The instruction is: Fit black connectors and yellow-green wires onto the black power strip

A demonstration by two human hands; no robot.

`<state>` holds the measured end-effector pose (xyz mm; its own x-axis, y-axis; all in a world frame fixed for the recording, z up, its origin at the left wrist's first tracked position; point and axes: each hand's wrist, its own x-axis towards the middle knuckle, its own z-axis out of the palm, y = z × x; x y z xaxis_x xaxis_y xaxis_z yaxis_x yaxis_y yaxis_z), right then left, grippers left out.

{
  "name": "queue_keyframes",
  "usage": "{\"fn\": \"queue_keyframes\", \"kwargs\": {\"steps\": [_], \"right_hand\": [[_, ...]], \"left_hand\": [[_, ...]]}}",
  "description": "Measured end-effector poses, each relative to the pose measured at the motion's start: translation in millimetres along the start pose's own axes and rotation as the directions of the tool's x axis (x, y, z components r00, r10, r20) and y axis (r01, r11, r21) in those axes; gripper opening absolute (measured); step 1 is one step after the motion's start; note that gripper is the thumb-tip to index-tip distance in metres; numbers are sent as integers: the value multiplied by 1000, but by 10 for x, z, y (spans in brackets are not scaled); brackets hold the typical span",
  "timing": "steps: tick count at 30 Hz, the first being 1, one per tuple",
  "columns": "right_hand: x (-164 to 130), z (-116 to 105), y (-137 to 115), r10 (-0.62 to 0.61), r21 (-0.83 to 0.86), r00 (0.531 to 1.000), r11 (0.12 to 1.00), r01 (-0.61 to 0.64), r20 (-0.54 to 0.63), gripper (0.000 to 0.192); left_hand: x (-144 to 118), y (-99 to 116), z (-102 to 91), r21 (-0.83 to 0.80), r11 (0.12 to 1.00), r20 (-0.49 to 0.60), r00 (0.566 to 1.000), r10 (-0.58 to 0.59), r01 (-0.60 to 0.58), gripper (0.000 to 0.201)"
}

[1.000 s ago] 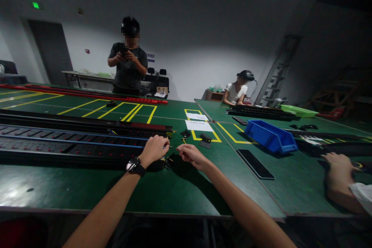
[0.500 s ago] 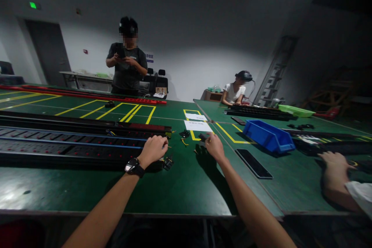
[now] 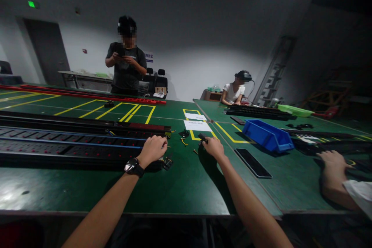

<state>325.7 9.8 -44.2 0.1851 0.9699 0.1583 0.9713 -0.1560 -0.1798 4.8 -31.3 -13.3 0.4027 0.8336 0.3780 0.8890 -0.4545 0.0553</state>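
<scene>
My left hand [image 3: 152, 150], with a watch on its wrist, lies curled over the right end of a long black strip [image 3: 95, 149] dotted with red. Its fingers are bent together, and their tips are hidden. Farther right, my right hand [image 3: 214, 147] is closed on a small black part [image 3: 202, 137] just above the table. Between the hands, a black piece [image 3: 184, 134] and a yellow wire [image 3: 183, 141] lie on the green tabletop. Another small black piece [image 3: 167, 162] sits below my left hand, by the strip's end.
A phone [image 3: 252, 162] and a blue bin [image 3: 267, 136] stand right of my right hand. White paper sheets [image 3: 197, 125] lie ahead. A neighbour's hand [image 3: 334, 161] rests at the far right. Two people [image 3: 126, 60] are across the table.
My right hand has shifted slightly left and now holds the small black part in plainer view, turned a little. My left hand has stayed at the strip's end.
</scene>
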Motion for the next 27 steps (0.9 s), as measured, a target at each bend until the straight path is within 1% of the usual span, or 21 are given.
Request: {"fn": "queue_keyframes", "kwargs": {"steps": [3,8,13,17,19,23,25,27], "right_hand": [[-32,-89,-22,31,-8,999,999,-31,12,51],[-94,-189,-46,19,1,999,1000,-19,43,68],[-131,-210,-78,21,-26,997,999,-19,69,75],[-82,-184,-10,46,-33,995,999,-43,91,80],[-39,-165,64,60,-18,995,998,-59,79,72],[17,-123,200,93,49,994,994,-96,65,37],[19,-110,235,94,87,994,991,-98,50,31],[14,-110,250,88,105,996,990,-89,14,30]], "left_hand": [[7,-4,10,3,1000,-1,1000,-2,2,22],[9,-1,18,11,1000,-11,1000,1,-1,21],[7,-2,9,13,1000,-5,1000,-3,3,22],[8,-2,-1,8,1000,4,1000,-9,9,23],[9,1,-4,4,1000,7,1000,-11,11,23],[7,10,-13,-6,1000,10,1000,-16,16,23],[4,14,-20,-13,1000,12,1000,-19,20,23],[3,15,-25,-15,1000,11,1000,-17,17,23]]}}
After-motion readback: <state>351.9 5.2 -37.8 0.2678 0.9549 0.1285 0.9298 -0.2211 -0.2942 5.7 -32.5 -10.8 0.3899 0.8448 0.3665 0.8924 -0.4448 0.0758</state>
